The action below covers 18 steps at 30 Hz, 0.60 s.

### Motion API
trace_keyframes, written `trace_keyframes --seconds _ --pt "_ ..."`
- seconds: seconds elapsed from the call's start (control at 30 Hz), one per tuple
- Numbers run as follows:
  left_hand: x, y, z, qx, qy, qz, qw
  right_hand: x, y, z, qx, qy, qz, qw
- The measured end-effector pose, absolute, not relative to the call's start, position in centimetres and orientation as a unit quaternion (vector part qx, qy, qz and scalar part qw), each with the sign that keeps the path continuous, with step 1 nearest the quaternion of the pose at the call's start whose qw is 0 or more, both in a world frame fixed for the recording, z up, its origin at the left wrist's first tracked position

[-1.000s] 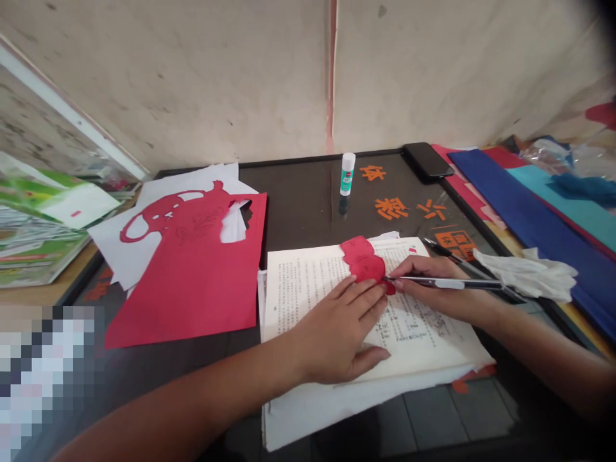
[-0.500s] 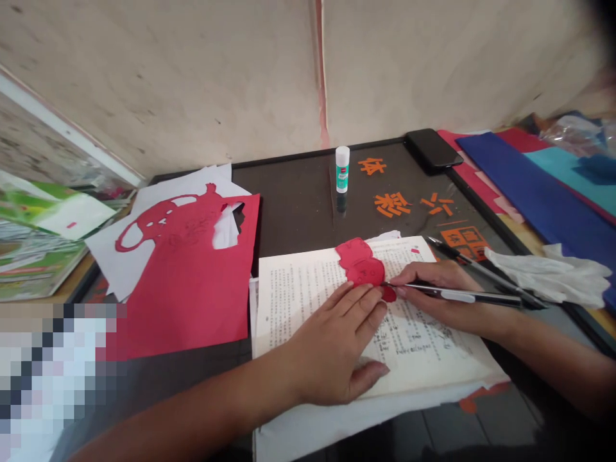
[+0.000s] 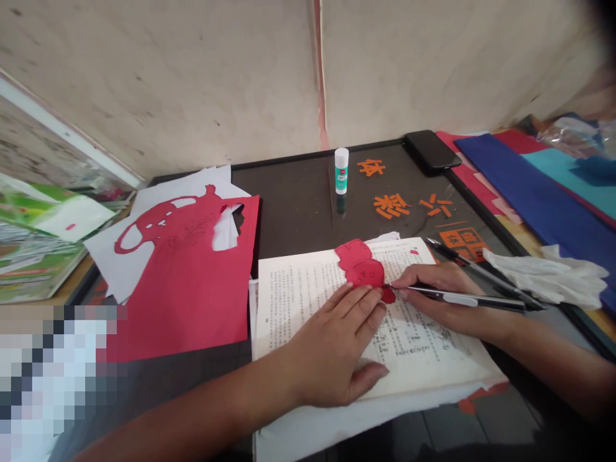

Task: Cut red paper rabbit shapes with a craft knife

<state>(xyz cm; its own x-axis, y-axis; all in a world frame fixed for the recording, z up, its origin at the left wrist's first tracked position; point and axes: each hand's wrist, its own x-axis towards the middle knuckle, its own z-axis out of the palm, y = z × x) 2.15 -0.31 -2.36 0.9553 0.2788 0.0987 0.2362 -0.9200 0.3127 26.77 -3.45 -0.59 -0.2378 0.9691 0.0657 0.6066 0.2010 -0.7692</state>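
A small red paper cutout (image 3: 362, 264) with a scalloped outline and fine dark lines lies on an open printed book (image 3: 298, 295). My left hand (image 3: 341, 340) rests flat, its fingertips on the cutout's lower edge and its thumb out to the side. In a pinch grip, my right hand (image 3: 437, 289) holds a slim black craft knife (image 3: 462, 298) with a pale slider. Its tip meets the right edge of the red paper, beside a small rounded part (image 3: 387, 295). My left fingers hide part of the cutout.
A large red sheet (image 3: 192, 289) with cut openings lies left over white papers (image 3: 108, 256). A glue stick (image 3: 341, 172) stands behind the book. A phone (image 3: 432, 151), a black pen (image 3: 462, 256), white gloves (image 3: 548, 276) and a blue folder (image 3: 539, 192) are right.
The knife tip has shifted slightly downward along the paper's right edge, and my right hand has moved a little with it. My left hand stays in place.
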Motion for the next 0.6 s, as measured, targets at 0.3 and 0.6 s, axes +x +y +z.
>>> trace_keyframes --seconds 0.3,0.6 --pt "2.3 -0.3 -2.0 0.978 0.134 0.047 0.156 26.0 -4.6 -1.2 -0.568 -0.721 0.271 0.290" --pt "2.3 -0.3 -2.1 0.977 0.135 0.050 0.155 26.2 -4.7 -1.3 -0.547 -0.732 0.254 0.317"
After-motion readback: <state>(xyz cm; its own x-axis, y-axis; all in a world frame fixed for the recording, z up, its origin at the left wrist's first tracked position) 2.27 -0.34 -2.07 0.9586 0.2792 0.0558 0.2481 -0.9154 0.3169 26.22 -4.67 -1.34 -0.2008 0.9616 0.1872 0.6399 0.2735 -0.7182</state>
